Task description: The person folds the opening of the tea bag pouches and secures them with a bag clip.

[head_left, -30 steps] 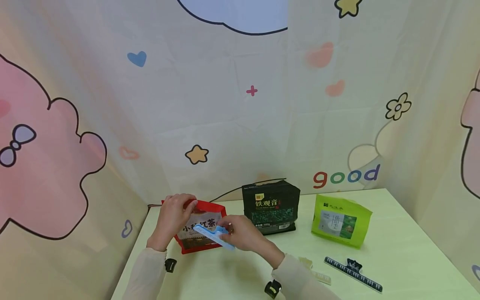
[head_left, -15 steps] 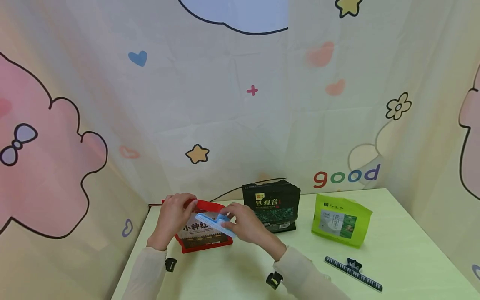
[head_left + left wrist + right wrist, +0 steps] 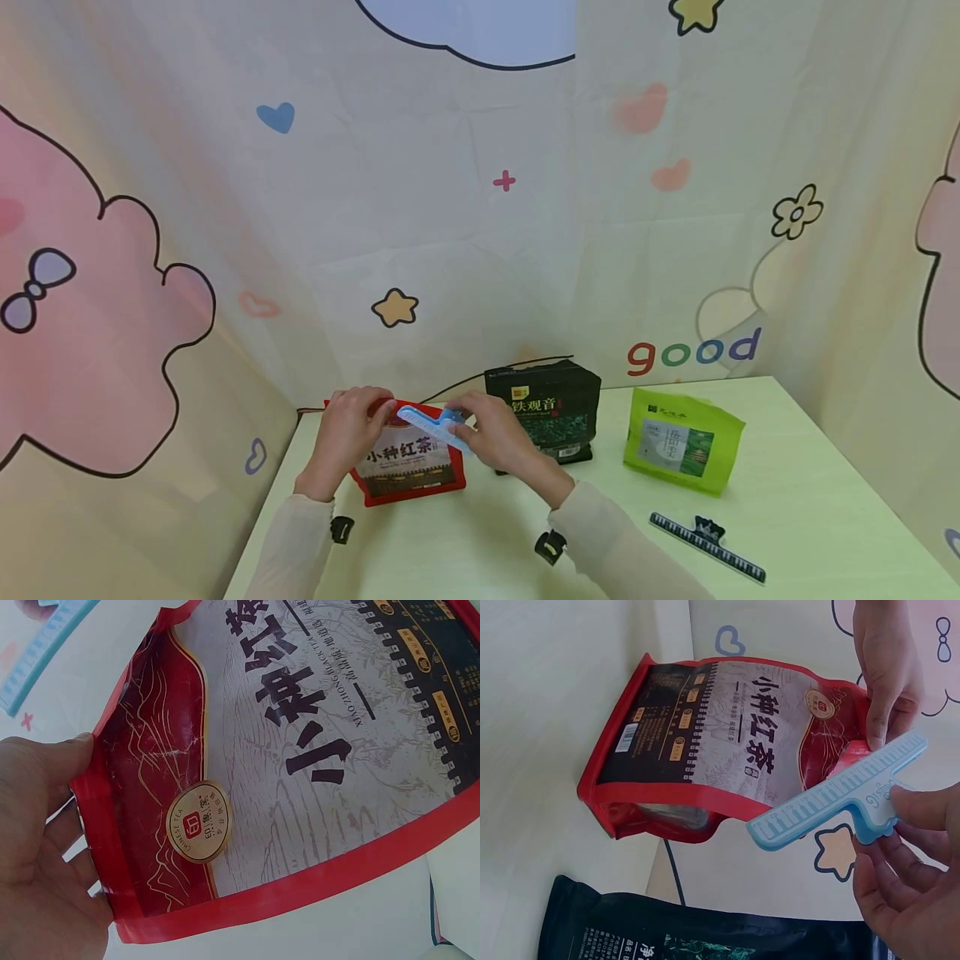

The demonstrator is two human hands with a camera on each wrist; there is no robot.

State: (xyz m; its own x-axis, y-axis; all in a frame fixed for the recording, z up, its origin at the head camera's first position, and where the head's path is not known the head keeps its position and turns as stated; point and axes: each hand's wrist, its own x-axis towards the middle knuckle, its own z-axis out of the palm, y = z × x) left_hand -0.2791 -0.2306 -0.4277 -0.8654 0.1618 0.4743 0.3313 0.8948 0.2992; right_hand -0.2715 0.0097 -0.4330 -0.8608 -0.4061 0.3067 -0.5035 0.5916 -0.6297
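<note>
A red pouch of tea (image 3: pixel 408 479) with a white-and-dark label stands at the left of the table. My left hand (image 3: pixel 345 433) pinches its top edge near the left corner; in the left wrist view the thumb (image 3: pixel 64 754) lies along the red rim. My right hand (image 3: pixel 498 437) holds a light blue bag clip (image 3: pixel 832 795) by its handle, thumb on one side and fingers on the other. The clip's long ruler-like bar slants across the pouch's upper right part, close to the top edge.
Right behind my right hand stands a black tea pouch (image 3: pixel 555 417), partly covered by it. Farther right is a lime-green pouch (image 3: pixel 682 442). A black clip with piano-key markings (image 3: pixel 705 546) lies at the front right. A printed curtain (image 3: pixel 465 250) hangs behind the table.
My right hand has lifted the blue clip from the pouch's front up towards its top edge. The left hand keeps its place. The pale yellow clip is now hidden behind my right sleeve.
</note>
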